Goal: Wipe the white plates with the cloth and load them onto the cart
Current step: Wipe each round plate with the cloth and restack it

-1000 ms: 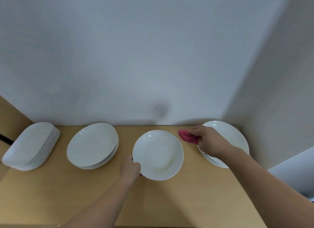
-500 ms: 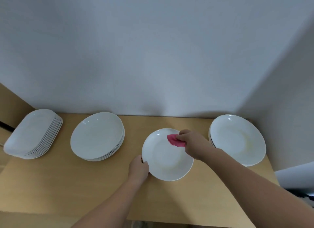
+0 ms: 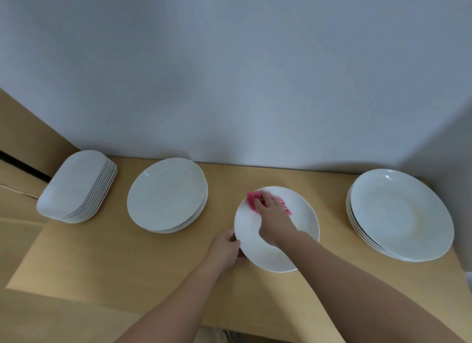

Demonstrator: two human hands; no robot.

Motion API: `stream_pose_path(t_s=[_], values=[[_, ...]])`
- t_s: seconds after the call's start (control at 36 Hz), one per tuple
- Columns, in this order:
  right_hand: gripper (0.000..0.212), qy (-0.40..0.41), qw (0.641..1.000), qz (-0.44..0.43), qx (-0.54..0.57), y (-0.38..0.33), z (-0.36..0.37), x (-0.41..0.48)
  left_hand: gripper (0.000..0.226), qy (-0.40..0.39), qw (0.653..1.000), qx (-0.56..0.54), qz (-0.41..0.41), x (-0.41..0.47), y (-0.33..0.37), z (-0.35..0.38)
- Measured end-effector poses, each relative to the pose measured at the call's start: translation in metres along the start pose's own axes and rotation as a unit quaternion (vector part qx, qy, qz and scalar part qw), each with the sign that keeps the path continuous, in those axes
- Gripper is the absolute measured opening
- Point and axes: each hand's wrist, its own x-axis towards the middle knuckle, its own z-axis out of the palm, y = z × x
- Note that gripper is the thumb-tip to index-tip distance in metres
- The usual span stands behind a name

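Observation:
A single white plate [image 3: 305, 222] lies on the wooden table [image 3: 127, 266] in front of me. My left hand [image 3: 226, 248] grips its near-left rim. My right hand [image 3: 273, 220] presses a pink cloth [image 3: 251, 200] onto the plate's far-left part, fingers spread over the cloth. A stack of white round plates [image 3: 398, 215] sits at the right by the wall corner. A second round stack [image 3: 167, 198] stands left of the held plate. No cart is in view.
A stack of oblong white dishes [image 3: 76, 185] sits at the table's far left. A grey wall [image 3: 229, 74] runs behind the table and turns forward on the right. The table's near edge drops off below my forearms.
My right hand carried the pink cloth from beside the right stack onto the single plate and further left across it. My left hand kept its hold on the rim. The view shifted left.

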Motion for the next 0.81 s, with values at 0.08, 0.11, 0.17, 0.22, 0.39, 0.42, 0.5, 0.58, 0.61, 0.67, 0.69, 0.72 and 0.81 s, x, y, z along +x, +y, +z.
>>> stream_pose_path(t_s=[0.08,0.11,0.17,0.22,0.39,0.42,0.5,0.58,0.61,0.67,0.69,0.72,0.81], values=[[0.081,-0.030,0.999,-0.022,-0.028,-0.003,0.008,0.000,0.038,-0.002,1.000,-0.018,-0.006,0.002,-0.003,-0.001],[0.081,-0.040,0.998,-0.034,-0.037,-0.003,0.010,-0.001,0.038,-0.005,1.000,-0.022,-0.006,0.003,-0.004,-0.001],[0.081,-0.056,0.995,-0.064,-0.048,-0.004,0.015,-0.006,0.038,-0.004,1.000,-0.029,-0.011,0.004,-0.005,-0.001],[0.082,-0.067,0.992,-0.095,-0.048,-0.004,0.021,-0.011,0.037,0.001,0.999,-0.038,-0.016,0.006,-0.006,-0.002],[0.080,-0.098,0.981,-0.168,-0.018,0.008,0.030,-0.029,0.034,0.009,0.995,-0.093,-0.036,0.009,0.000,-0.001],[0.081,-0.101,0.980,-0.171,-0.010,0.009,0.030,-0.032,0.035,0.015,0.994,-0.096,-0.043,0.011,0.001,-0.001],[0.079,-0.112,0.976,-0.186,0.002,0.011,0.024,-0.036,0.040,0.029,0.994,-0.086,-0.056,0.015,0.003,0.000],[0.068,-0.110,0.972,-0.206,-0.025,0.011,0.015,-0.037,0.036,0.032,0.996,-0.062,-0.056,0.017,0.004,0.001],[0.063,-0.095,0.975,-0.200,-0.034,0.009,0.013,-0.039,0.033,0.032,0.997,-0.049,-0.056,0.017,0.004,0.001],[0.051,-0.042,0.988,-0.145,-0.034,0.003,0.014,-0.043,0.028,0.032,0.997,-0.022,-0.059,0.018,0.006,-0.001],[0.046,-0.014,0.994,-0.107,-0.027,-0.001,0.015,-0.046,0.028,0.034,0.998,0.000,-0.058,0.018,0.007,-0.002],[0.043,0.006,0.997,-0.073,-0.023,-0.005,0.017,-0.049,0.028,0.034,0.998,0.028,-0.055,0.019,0.009,-0.004],[0.042,0.004,0.999,-0.028,-0.039,-0.017,0.025,-0.052,0.026,0.027,0.994,0.093,-0.041,0.024,0.016,-0.010]])
